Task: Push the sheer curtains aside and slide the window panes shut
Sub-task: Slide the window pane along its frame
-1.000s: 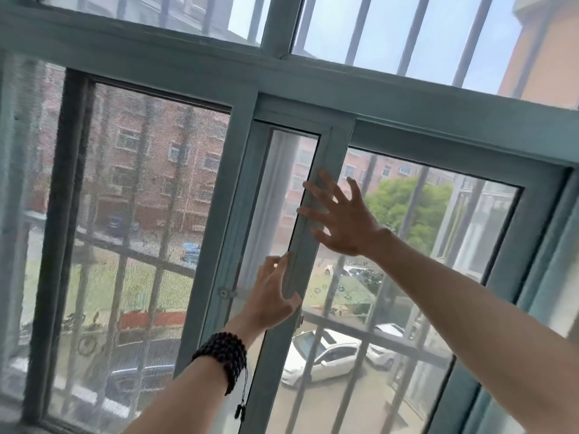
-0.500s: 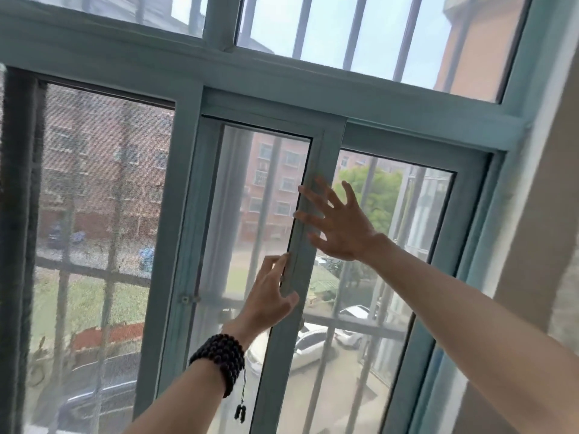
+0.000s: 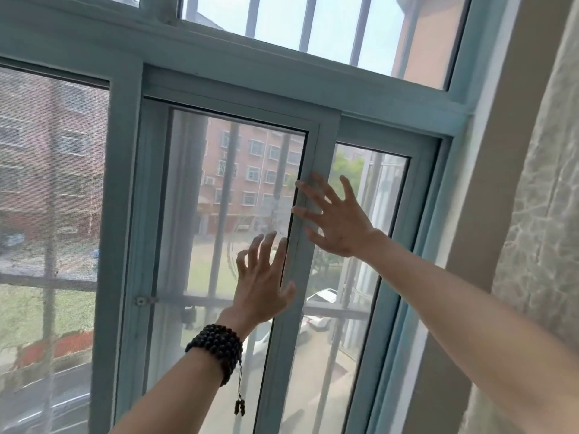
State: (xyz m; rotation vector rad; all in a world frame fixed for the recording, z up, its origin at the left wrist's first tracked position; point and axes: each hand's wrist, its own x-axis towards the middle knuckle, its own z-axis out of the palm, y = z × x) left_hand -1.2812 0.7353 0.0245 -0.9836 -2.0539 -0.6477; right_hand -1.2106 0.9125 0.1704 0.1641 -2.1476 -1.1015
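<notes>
Both hands spread flat, holding nothing: right hand (image 3: 336, 219) pressed on the pane's upright rail (image 3: 300, 245), left hand (image 3: 263, 285) w/ fingertips on the glass (image 3: 232, 214) beside it; pane stands partway across, gap to right frame (image 3: 419, 220) unclosed; sheer curtain (image 3: 539, 214) already aside at right. Risk: palms slip, or fingers get caught btwn rail & frame as it shuts. No readable writing.

Through the glass we saw a red brick apartment block (image 3: 250, 170) at the frame's centre, vertical security bars (image 3: 357, 29) along the top, a green tree (image 3: 347, 167) right of centre, and a white car (image 3: 322, 296) parked lower down.
</notes>
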